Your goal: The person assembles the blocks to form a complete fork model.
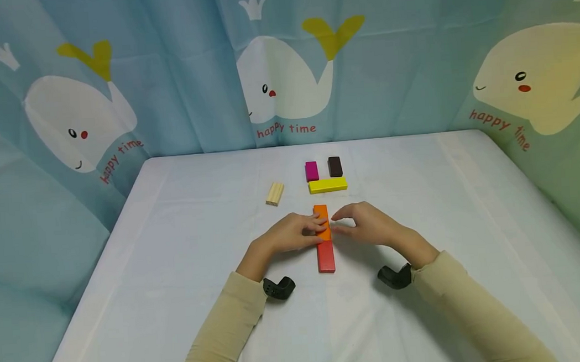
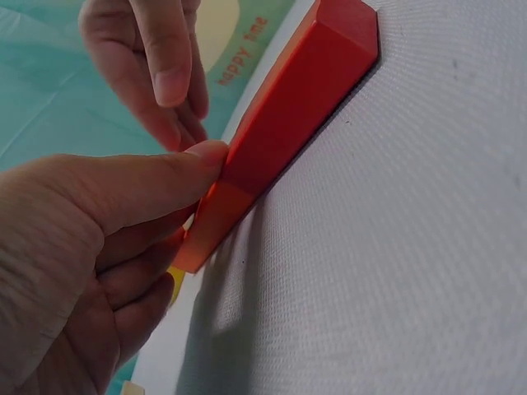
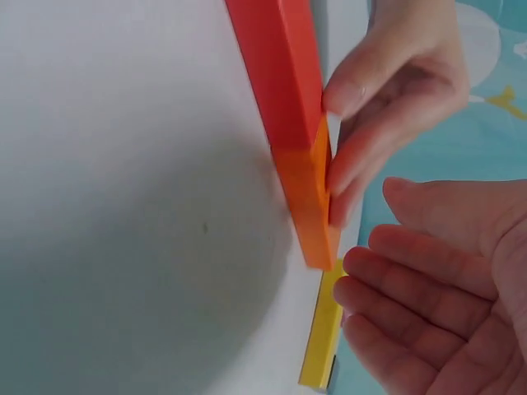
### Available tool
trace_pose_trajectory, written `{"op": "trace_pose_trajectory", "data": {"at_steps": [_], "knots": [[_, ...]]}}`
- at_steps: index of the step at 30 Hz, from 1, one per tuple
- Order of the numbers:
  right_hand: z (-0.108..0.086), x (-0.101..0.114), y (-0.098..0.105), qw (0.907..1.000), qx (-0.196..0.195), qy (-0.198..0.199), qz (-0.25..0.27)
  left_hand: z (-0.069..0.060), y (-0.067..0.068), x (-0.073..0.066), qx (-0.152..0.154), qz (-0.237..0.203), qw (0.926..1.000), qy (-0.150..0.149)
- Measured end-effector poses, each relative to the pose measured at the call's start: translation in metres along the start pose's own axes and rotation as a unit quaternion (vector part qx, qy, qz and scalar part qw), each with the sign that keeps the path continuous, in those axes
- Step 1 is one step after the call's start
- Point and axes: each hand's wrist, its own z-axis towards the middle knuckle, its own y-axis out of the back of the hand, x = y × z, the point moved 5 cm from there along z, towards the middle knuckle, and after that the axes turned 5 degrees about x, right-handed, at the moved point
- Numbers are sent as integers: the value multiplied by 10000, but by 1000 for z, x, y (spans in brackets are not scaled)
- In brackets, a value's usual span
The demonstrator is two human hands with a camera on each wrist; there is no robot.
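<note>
An orange block (image 1: 320,210) and a red block (image 1: 326,257) lie end to end in one line on the white table; the red one is nearer the person. My left hand (image 1: 293,232) touches them from the left, fingertips at the orange block (image 3: 303,197) and thumb (image 2: 206,156) by the joint with the red block (image 2: 288,107). The left fingers are gently bent, not wrapped around either block. To the right, my right hand (image 1: 372,224) holds nothing, its fingers (image 3: 412,288) relaxed, with a small gap between them and the orange block.
Beyond the hands lie a yellow block (image 1: 327,186), a magenta block (image 1: 311,171) and a dark brown block (image 1: 335,166). A plain wooden block (image 1: 275,194) is to their left. A whale-print curtain (image 1: 178,71) hangs behind the white table (image 1: 182,210).
</note>
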Motion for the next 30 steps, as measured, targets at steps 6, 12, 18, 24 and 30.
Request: {"op": "trace_pose_trajectory", "data": {"at_steps": [6, 12, 18, 24, 30], "knots": [[8, -8, 5, 9999, 28, -63, -100, 1, 0, 1, 16, 127, 9999, -29], [17, -15, 9, 9996, -126, -98, -253, 1, 0, 2, 15, 157, 9999, 19], [27, -24, 15, 9987, -285, -219, -359, 0, 0, 1, 4, 238, 9997, 7], [35, -32, 18, 9975, -303, -445, -462, 1, -1, 0, -15, 219, 9998, 32], [42, -41, 26, 9953, -491, -578, -603, 0, 1, -2, 7, 240, 9997, 60]]}}
